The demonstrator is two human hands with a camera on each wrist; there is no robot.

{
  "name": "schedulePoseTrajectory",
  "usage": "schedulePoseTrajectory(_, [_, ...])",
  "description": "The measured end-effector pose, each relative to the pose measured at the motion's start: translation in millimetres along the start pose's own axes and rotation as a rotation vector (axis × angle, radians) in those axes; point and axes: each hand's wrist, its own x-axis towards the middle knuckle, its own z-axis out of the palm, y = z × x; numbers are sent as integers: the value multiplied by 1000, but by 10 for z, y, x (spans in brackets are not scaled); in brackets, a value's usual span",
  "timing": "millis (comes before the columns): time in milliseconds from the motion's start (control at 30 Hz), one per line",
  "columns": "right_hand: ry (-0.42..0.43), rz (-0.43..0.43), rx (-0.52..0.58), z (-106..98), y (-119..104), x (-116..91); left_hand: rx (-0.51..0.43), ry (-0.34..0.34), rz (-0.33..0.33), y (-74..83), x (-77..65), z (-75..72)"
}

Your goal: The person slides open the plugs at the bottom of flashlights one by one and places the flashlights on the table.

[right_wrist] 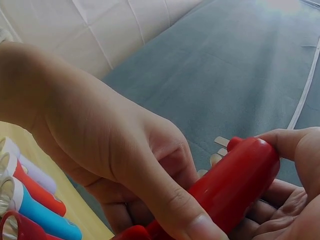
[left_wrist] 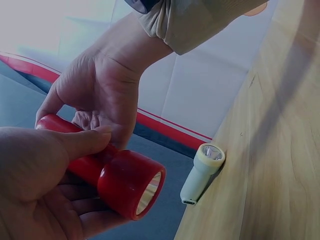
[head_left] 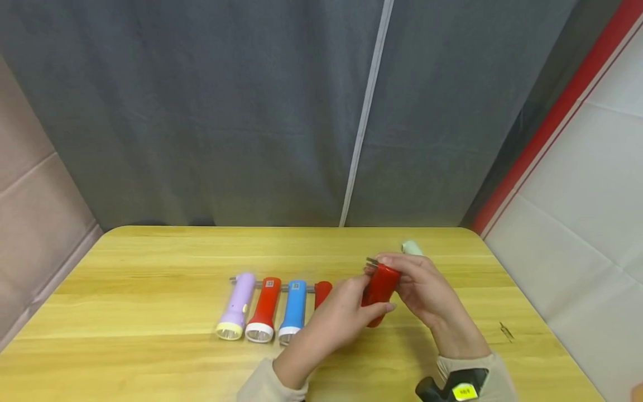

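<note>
A red flashlight (head_left: pixel 383 286) is held off the table between both hands, its two plug prongs sticking out of the tail end. My left hand (head_left: pixel 334 318) grips the body, thumb laid across it. Curled around the tail from the other side, my right hand (head_left: pixel 427 290) holds the end near the prongs. In the left wrist view the red head and clear lens of this flashlight (left_wrist: pixel 130 185) face down and to the right. The right wrist view shows its smooth rounded tail (right_wrist: pixel 237 182) between the two hands.
On the wooden table (head_left: pixel 150 357), a purple flashlight (head_left: pixel 240 298), a red one with white rim (head_left: pixel 266 304), a blue one (head_left: pixel 295 307) and another red one (head_left: pixel 322 290), partly hidden, form a row. A pale green flashlight (left_wrist: pixel 197 180) lies beyond my right hand.
</note>
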Motion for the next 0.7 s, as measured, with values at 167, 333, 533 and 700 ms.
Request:
schedulePoseTrajectory(167, [18,4,-42,11,-14,1,-15,3,-16,8,-8,8])
schedulePoseTrajectory(333, [110,-1,-252,33,-41,-3,-25,23,-43,21,-13,6])
schedulePoseTrajectory(533, [238,-8,-626,50,-91,-45,-72,59,-81,34,-13,-5])
schedulePoseTrajectory(700, [300,-2,-751,62,-111,-59,-101,81,-73,31,-21,42])
